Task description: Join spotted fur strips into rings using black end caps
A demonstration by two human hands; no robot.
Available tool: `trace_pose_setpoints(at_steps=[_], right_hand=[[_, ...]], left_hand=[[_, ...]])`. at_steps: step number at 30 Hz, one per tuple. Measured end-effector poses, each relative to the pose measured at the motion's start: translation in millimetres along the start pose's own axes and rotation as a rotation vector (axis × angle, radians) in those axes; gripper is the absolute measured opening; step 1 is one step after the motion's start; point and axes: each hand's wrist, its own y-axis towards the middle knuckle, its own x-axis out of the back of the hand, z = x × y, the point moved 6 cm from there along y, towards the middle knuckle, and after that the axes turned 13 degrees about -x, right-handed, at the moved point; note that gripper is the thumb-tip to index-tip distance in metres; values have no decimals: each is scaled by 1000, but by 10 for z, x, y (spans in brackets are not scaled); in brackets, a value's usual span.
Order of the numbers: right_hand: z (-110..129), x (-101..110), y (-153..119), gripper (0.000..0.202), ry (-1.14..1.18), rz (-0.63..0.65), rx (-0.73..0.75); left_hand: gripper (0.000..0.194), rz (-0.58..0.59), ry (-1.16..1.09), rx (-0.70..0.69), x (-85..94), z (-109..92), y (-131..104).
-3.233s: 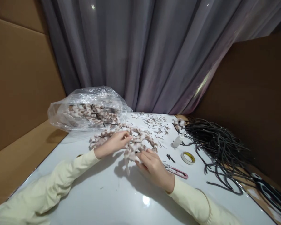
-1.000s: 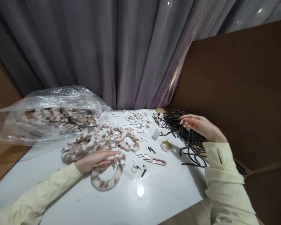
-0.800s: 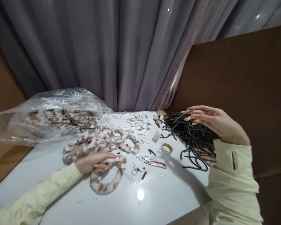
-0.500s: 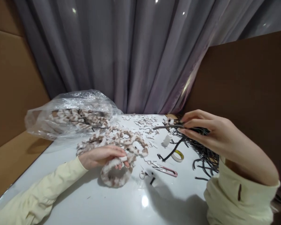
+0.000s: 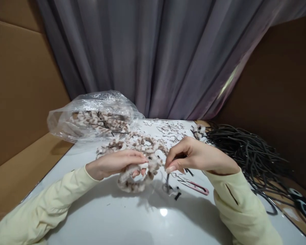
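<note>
Near the middle of the white table, my left hand is closed on a fluffy white and brown ring, which hangs below its fingers. Just to the right, my right hand pinches a thin black cord between thumb and fingers, its end pointing down. A small gap separates the two hands. More fluffy rings lie behind them. Pink-handled thread snips rest below my right hand, beside a short black piece.
A clear plastic bag of fluffy pieces lies at the back left. Black cords are heaped at the right, with dark-handled scissors at the edge. Small scraps cover the table's back. Cardboard walls flank both sides.
My right hand has moved left and down from the cord pile, bringing a black cord close to my left hand. The view has shifted right. My left hand still holds the ring.
</note>
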Motion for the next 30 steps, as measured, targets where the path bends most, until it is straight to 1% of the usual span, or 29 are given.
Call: trace_pose_setpoints(at_steps=[3, 5, 7, 10, 12, 15, 18, 21, 26, 30], right_hand=[[-71, -59, 18, 23, 221, 82, -86], [-73, -82, 12, 23, 369, 127, -79], [-49, -78, 7, 20, 449, 150, -37], [-19, -68, 13, 25, 423, 168, -3], [-24, -74, 34, 26, 362, 155, -30], [-43, -90, 83, 21, 283, 73, -81], [-16, -104, 127, 19, 192, -76, -53], [49, -137, 149, 16, 52, -202, 17], [169, -200, 134, 13, -205, -328, 195], [187, -186, 99, 11, -241, -401, 269]], left_hand=[[33, -36, -10, 21, 16, 9, -15], [32, -17, 13, 12, 12, -1, -19], [26, 1, 65, 13, 15, -9, -22], [23, 4, 95, 18, 24, -20, -23], [23, 11, 99, -18, 17, -49, -21], [23, 1, 120, -51, 5, -80, -30], [24, -14, 126, -25, -17, -74, -51], [22, -32, 157, -50, -29, -92, -64], [22, -24, 176, -97, -40, -117, -75], [21, -92, 229, -95, 17, -124, -89]])
